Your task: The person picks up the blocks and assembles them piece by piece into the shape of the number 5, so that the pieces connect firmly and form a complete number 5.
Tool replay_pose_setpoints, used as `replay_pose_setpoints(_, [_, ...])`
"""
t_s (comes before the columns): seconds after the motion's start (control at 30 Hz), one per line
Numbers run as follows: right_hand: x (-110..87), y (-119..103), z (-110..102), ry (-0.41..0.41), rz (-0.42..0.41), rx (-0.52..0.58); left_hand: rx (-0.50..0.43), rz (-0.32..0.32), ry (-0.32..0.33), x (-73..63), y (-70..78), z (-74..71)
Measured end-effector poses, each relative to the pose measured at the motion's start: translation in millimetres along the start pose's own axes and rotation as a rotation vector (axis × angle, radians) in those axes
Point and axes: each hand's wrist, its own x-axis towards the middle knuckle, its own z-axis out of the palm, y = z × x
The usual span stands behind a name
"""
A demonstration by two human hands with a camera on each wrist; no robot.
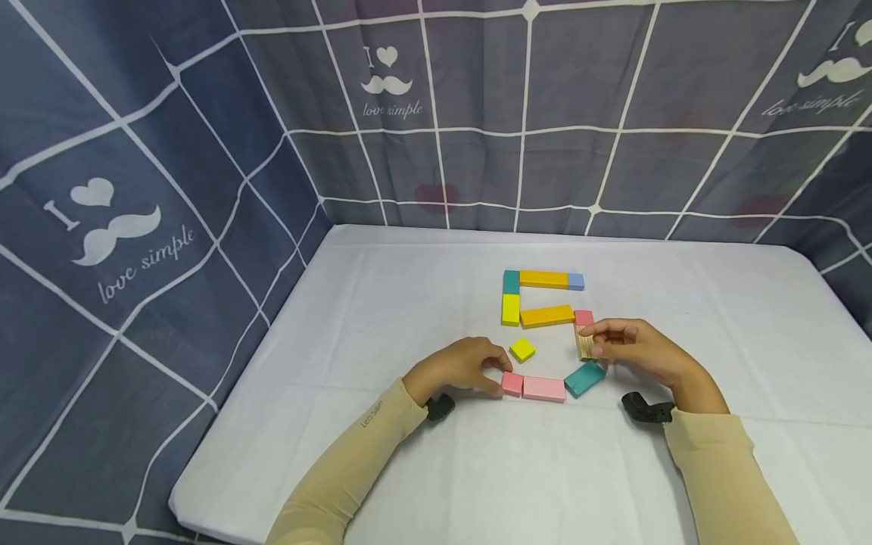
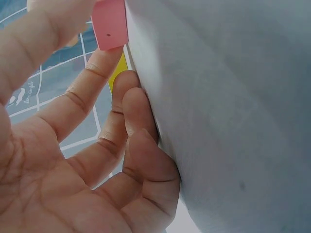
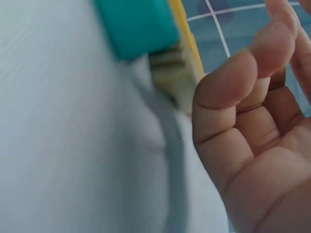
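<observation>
My left hand (image 1: 459, 367) pinches a small coral-pink block (image 1: 512, 384) at the near left end of a bent row of blocks. In the left wrist view that pink block (image 2: 110, 24) stands against a fingertip, the other fingers curled below. A longer light pink block (image 1: 544, 389) lies beside it, then a slanted teal block (image 1: 584, 379). My right hand (image 1: 643, 352) holds a striped, wood-coloured block (image 1: 585, 344) between thumb and index finger, partly hidden by them. A red block (image 1: 583, 317) touches its far end. Near my left fingers lies a loose yellow block (image 1: 522, 350).
Farther back, an orange block (image 1: 547, 316) meets a yellow block (image 1: 510, 310). A dark teal block (image 1: 511, 281), another orange block (image 1: 543, 279) and a blue block (image 1: 575, 281) continue the line. White cloth (image 1: 381, 303) covers the table; grey checked curtains (image 1: 477, 166) hang behind and left.
</observation>
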Motion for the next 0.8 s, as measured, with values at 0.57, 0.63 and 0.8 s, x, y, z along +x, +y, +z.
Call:
replay_pose_setpoints(0.57, [-4.0, 23.9, -8.4, -0.196, -0.066, -0.098, -0.003, 0.018, 0.017, -0.5, -4.5, 3.6])
replay_pose_setpoints(0.63, [-3.3, 23.6, -8.1, -0.194, -0.055, -0.113, -0.006, 0.017, 0.018, -0.4, -3.9, 3.4])
replay_pose_setpoints(0.8, [-4.4, 20.3, -8.0, -0.209, -0.042, -0.103, -0.012, 0.019, 0.016, 0.1, -1.7, 2.7])
